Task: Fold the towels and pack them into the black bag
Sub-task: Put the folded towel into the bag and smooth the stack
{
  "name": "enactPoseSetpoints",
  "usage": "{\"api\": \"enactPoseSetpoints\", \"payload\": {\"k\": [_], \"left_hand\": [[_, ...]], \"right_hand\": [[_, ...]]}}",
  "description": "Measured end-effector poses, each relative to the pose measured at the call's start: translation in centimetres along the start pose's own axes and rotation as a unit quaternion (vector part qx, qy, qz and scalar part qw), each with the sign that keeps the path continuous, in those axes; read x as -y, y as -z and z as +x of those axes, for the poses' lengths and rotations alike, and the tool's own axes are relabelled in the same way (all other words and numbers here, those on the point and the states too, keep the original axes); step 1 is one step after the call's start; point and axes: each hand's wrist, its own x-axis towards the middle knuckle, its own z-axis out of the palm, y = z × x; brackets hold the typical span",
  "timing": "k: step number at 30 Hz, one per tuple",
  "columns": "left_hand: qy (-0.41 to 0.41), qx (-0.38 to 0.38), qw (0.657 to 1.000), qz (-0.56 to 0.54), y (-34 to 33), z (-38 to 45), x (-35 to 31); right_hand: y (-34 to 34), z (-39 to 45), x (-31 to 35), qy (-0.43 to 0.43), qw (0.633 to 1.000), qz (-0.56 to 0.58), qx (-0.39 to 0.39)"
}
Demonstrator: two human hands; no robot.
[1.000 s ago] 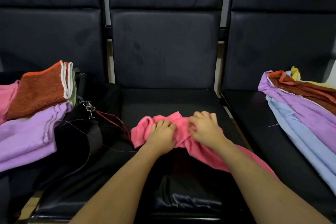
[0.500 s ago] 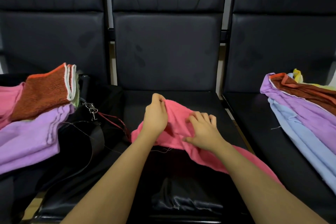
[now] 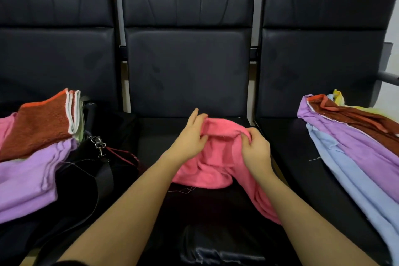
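Observation:
A crumpled pink towel lies on the middle black seat, one end trailing toward me on the right. My left hand pinches its upper edge at the left. My right hand grips the same edge at the right, fingers curled over the cloth. The edge is lifted off the seat between both hands. The black bag sits on the left seat with a metal clasp and strap. Folded towels, rust and purple, lie stacked over the bag's left side.
On the right seat lies a loose pile of unfolded towels: purple, light blue, rust-brown and yellow. Three black seat backs stand behind. A metal armrest juts out at far right.
Both hands have lifted the pink towel's edge and moved apart along it. My right hand went from lying flat on the cloth to gripping the edge. The view has tilted up slightly.

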Motion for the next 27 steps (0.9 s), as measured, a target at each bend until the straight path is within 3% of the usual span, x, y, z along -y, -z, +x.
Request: {"api": "enactPoseSetpoints", "payload": {"k": [3, 6, 9, 12, 20, 24, 27], "left_hand": [[-0.028, 0.003, 0.994, 0.110, -2.3, -1.3, 0.4], [-0.073, 0.075, 0.971, 0.214, -4.6, -3.0, 0.2], [-0.073, 0.120, 0.952, 0.273, -6.4, -3.8, 0.0], [-0.056, 0.113, 0.943, 0.308, -8.0, -4.1, -0.3], [-0.032, 0.062, 0.958, 0.277, -8.4, -5.1, -0.2], [0.056, 0.008, 0.995, 0.078, -6.5, -4.9, -0.2], [0.091, -0.078, 0.992, -0.024, -3.8, -4.7, -0.9]], "right_hand": [[0.1, 0.1, -1.0, -0.030, 0.999, -0.004, 0.012], [0.0, -0.1, -1.3, -0.042, 0.999, -0.009, 0.028], [0.2, -0.2, -1.3, -0.030, 0.997, -0.053, 0.040], [0.5, -0.3, -1.3, -0.020, 0.995, -0.086, 0.054], [1.1, -0.8, -1.2, -0.005, 0.986, -0.137, 0.095], [1.2, -0.6, -0.2, -0.049, 0.993, -0.050, 0.099], [1.6, -0.4, 1.1, -0.082, 0.993, 0.035, 0.078]]}}
